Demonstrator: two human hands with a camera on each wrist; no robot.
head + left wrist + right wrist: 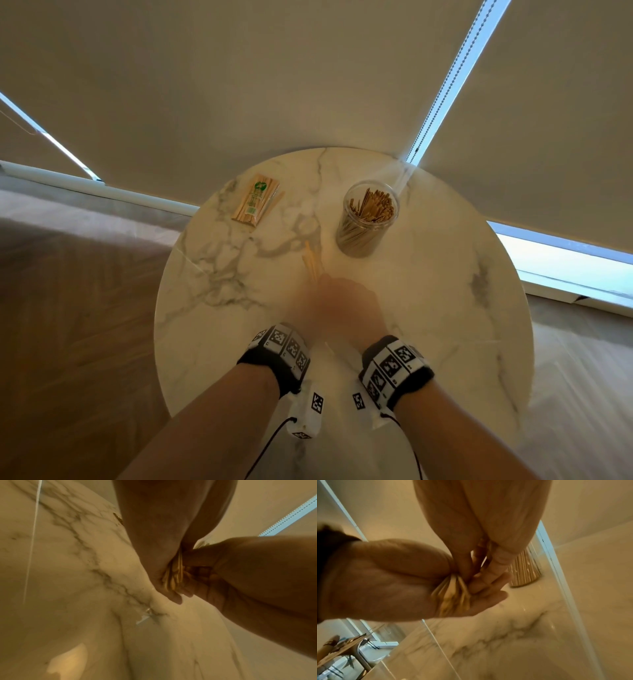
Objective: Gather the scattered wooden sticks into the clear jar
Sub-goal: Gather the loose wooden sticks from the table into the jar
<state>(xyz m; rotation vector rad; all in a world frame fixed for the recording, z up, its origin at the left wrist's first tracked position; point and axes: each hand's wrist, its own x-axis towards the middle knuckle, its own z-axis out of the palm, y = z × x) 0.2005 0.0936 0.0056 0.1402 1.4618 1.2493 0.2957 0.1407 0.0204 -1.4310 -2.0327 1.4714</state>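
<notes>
Both hands meet over the middle of the round marble table (445,291), blurred in the head view. My left hand (308,308) and right hand (356,308) together grip a bundle of wooden sticks (312,262), whose ends poke out toward the far side. In the left wrist view the bundle's (173,577) near ends show between the two hands. In the right wrist view the left hand's fingers (488,586) curl under the bundle (453,596) while the right hand's fingers (465,562) pinch it from above. The clear jar (368,219), packed with upright sticks, stands just beyond and right of the hands, also in the right wrist view (523,572).
A wrapped pack of sticks (257,200) lies at the table's far left. A faint loose stick (329,349) lies between my wrists, another thin one (479,342) near the right edge. Window blinds hang behind the table, with wooden floor to the left.
</notes>
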